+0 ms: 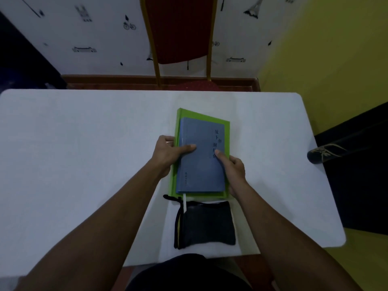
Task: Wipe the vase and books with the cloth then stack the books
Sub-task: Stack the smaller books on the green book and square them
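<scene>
A blue book [200, 164] lies flat on top of a larger green book [210, 119] in the middle of the white table [84, 143]. My left hand [170, 153] grips the stack's left edge, thumb on the blue cover. On the right edge sits my right hand [233, 170], its thumb pressed on the blue cover too. A dark folded cloth [206, 224] with a black cord lies just in front of the books, near the table's front edge. No vase is in view.
A red chair with a gold frame [180, 38] stands behind the table's far edge. A person's dark trouser leg and shoe [323, 154] are at the right, off the table. Yellow floor lies to the right.
</scene>
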Tool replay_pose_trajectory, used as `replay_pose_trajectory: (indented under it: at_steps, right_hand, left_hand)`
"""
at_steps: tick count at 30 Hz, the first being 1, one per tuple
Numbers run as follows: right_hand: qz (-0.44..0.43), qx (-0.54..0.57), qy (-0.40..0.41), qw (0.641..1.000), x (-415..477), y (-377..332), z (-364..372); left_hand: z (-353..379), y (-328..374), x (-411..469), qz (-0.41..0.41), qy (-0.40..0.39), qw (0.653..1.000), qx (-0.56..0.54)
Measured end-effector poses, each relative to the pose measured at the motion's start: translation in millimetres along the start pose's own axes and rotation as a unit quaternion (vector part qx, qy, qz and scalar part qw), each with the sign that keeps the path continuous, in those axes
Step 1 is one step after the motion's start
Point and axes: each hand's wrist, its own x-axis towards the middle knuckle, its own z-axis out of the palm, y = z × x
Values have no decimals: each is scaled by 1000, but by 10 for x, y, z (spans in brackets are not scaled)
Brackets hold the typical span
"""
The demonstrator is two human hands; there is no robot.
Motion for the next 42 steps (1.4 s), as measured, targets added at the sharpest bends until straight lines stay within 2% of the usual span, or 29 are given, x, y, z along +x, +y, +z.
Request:
replay_pose_trajectory:
  at_steps: [3,6,10,17,28,36,42]
  right_hand:
    - [-32,38,-7,999,39,-62,-7]
    - [-105,-4,-8,994,11,-215,-51]
    - [-218,-60,-56,972,-26,-423,-185]
    - [-244,-85,-55,964,59,-329,-282]
    - [-242,-100,-46,964,42,-209,-262]
    - [-254,-117,-33,960,32,-142,-235]
    - [-266,-116,-25,957,42,-128,-226]
  left_hand:
    - [-92,25,-58,61,-24,998,-13]
    - [-205,134,-129,141,-82,986,14]
    - [-273,186,-181,225,-93,968,66]
    - [-262,-41,-142,297,-86,944,114]
    - [-213,-303,-127,296,-50,941,155]
    - [-256,-330,-117,310,-72,931,179]
    - [-295,-359,-86,317,-59,927,192]
